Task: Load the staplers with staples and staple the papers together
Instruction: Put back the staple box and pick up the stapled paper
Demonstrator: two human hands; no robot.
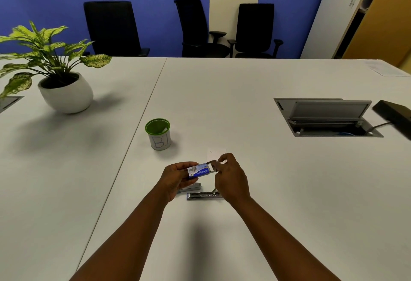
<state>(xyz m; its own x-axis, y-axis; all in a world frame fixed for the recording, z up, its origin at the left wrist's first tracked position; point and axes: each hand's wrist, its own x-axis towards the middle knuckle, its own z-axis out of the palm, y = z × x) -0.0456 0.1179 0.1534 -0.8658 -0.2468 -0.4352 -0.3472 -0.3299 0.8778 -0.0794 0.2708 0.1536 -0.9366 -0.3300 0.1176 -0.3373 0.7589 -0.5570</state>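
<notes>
- The fingers of the left hand (175, 177) curl round a small blue-and-white cardboard staple box (198, 171), holding it above the table by its left end.
- The fingers of the right hand (229, 175) pinch the pale inner tray (212, 166) that sticks out of the box's right end; thumb and forefinger close on the tray's edge.
- The box carries white lettering along its blue side that seems to read "Kangaro"; a small picture sits on its white end. What lies in the tray cannot be made out.
- Beneath the hands, an opened chrome metal stapler (203, 195) lies flat on the white table (266, 191), its shiny channel facing up; a grey part of it shows just under the left hand.
- A small white slip of paper (216, 151) lies on the table just beyond the right hand.
- A round cup with a green mesh rim and a white paper wrap (158, 134) stands further off to the left of the hands; the wrap bears handwritten "B1". Something pale leans inside it, too unclear to name.
- A white round pot with a green spotted leafy plant (64, 94) stands at far left.
- A grey cable hatch (327, 117) set in the table on the right stands with its lid raised; a cable runs out of it towards a black device (393, 114) at the edge.
- Three black office chairs (206, 29) stand against a blue wall.
</notes>
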